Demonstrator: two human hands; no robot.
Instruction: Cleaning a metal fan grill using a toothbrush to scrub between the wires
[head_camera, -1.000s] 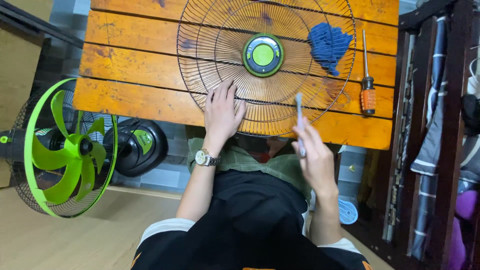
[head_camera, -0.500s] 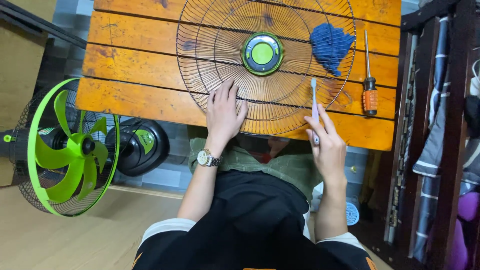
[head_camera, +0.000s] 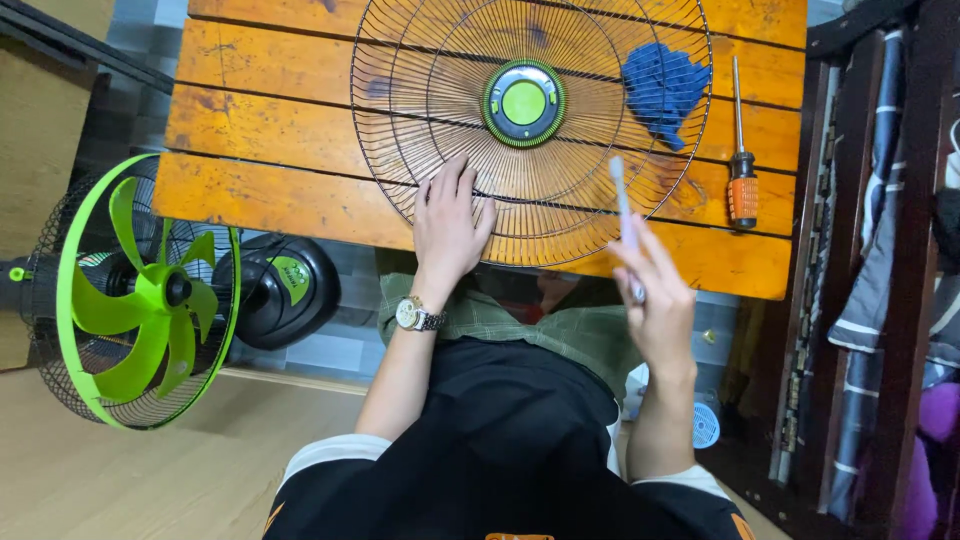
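A round wire fan grille (head_camera: 420, 110) with a green hub (head_camera: 523, 102) lies flat on an orange wooden table (head_camera: 270, 150). My left hand (head_camera: 450, 225), with a wristwatch, rests palm down on the grille's near rim. My right hand (head_camera: 655, 295) is raised at the table's near edge and holds a slim pale toothbrush-like tool (head_camera: 624, 215), its tip pointing up over the grille's lower right part. A crumpled blue cloth (head_camera: 662, 88) lies on the grille at its right side.
An orange-handled screwdriver (head_camera: 740, 150) lies on the table right of the grille. A fan with green blades (head_camera: 135, 295) and a black base (head_camera: 275, 290) stands on the floor to the left. Dark wooden furniture with hanging fabric (head_camera: 870, 270) is at the right.
My right hand with the tool moved right about a second ago, then tilted the tool slightly leftward. My left hand stayed on the grille.
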